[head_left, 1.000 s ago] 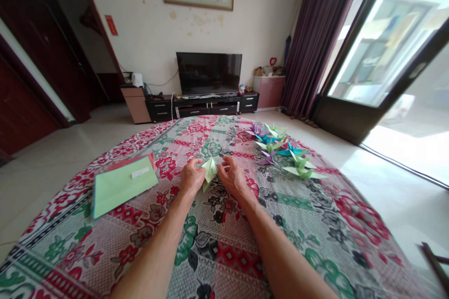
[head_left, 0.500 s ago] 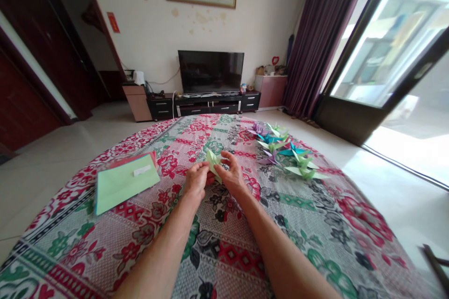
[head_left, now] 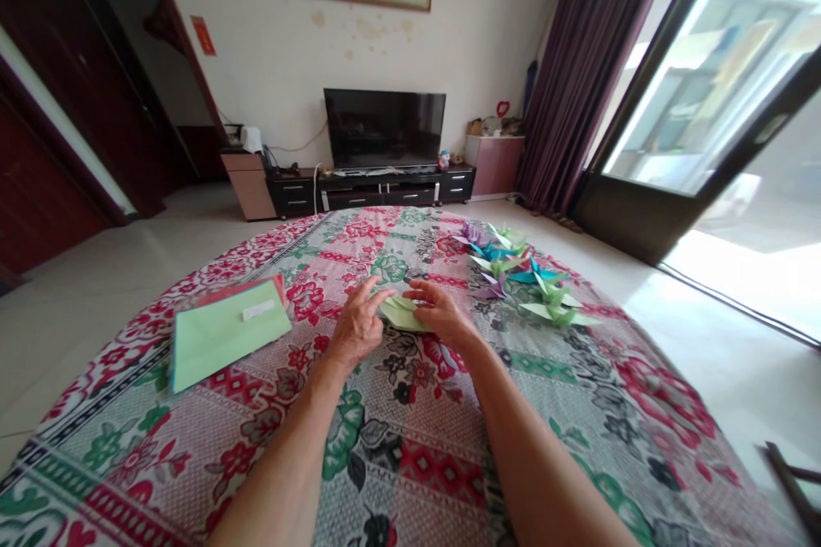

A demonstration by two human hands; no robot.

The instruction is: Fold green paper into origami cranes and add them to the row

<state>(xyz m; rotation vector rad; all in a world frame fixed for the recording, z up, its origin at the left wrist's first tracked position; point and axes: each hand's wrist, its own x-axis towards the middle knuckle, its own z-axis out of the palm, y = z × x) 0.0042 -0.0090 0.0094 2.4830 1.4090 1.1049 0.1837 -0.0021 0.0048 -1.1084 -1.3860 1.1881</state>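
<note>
A light green folded paper piece (head_left: 403,314) lies flat on the flowered tablecloth (head_left: 410,444) between my hands. My left hand (head_left: 357,325) hovers at its left side with the fingers stretched out, the fingertips touching its near edge. My right hand (head_left: 441,313) rests flat on the paper's right side, fingers extended and pressing it down. A stack of coloured paper sheets (head_left: 224,330), green on top with a white label, lies to the left of my left hand.
Several finished paper cranes (head_left: 519,273) in green, blue and purple sit in a row at the right of the table. Beyond the table stand a TV (head_left: 383,127) on a low dark cabinet, a curtain and a large glass door (head_left: 718,102).
The green paper was held upright between pinching fingers; now it lies flat on the cloth, and both hands have opened out over it.
</note>
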